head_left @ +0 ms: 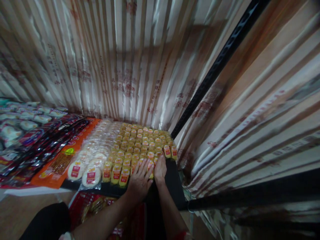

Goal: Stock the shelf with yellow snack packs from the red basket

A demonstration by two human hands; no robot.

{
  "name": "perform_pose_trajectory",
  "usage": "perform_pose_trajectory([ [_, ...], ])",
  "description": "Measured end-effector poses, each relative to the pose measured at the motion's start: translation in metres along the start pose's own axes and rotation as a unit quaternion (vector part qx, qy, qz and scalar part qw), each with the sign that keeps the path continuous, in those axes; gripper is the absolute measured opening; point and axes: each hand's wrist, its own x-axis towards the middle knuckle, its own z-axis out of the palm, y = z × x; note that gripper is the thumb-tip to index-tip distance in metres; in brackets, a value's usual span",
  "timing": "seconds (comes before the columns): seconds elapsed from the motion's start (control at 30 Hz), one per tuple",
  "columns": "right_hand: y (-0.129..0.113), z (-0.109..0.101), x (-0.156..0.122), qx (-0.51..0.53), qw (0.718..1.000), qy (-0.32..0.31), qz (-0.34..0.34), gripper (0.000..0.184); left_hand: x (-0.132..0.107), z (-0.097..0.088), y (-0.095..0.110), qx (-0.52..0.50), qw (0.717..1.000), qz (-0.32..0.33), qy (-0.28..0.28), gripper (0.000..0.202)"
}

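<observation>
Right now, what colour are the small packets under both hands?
The packets are yellow with red labels; head view.

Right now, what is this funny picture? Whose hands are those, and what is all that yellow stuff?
The camera sits on a person's head and looks down, so you see that person's own two arms. The left hand and right hand lie open, side by side, on rows of small yellow packets at the near corner of a black shelf. Neither holds anything. Left of the yellow ones are round white cakes, then an orange pack. A striped curtain hangs behind.
</observation>
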Motion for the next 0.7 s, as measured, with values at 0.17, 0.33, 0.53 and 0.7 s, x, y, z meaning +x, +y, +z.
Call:
perform_pose_trajectory([
  [0.17,-0.007,-0.005,-0.003,0.015,0.999,0.036,0.001,0.075,0.001,0.000,0.001,0.018,1.000,0.014,0.013,0.055],
  [0.33,-0.016,-0.009,-0.008,-0.002,0.999,0.040,0.015,0.073,0.001,-0.006,0.003,0.015,0.999,0.019,0.025,0.056],
  [0.53,-0.019,-0.012,-0.018,-0.027,0.999,0.030,0.023,0.079,-0.020,-0.038,0.006,0.048,0.997,-0.020,0.049,0.052],
  [0.7,-0.017,-0.017,-0.031,-0.043,0.996,0.036,-0.067,0.087,-0.055,-0.053,-0.011,0.088,0.988,-0.113,0.055,0.054],
])
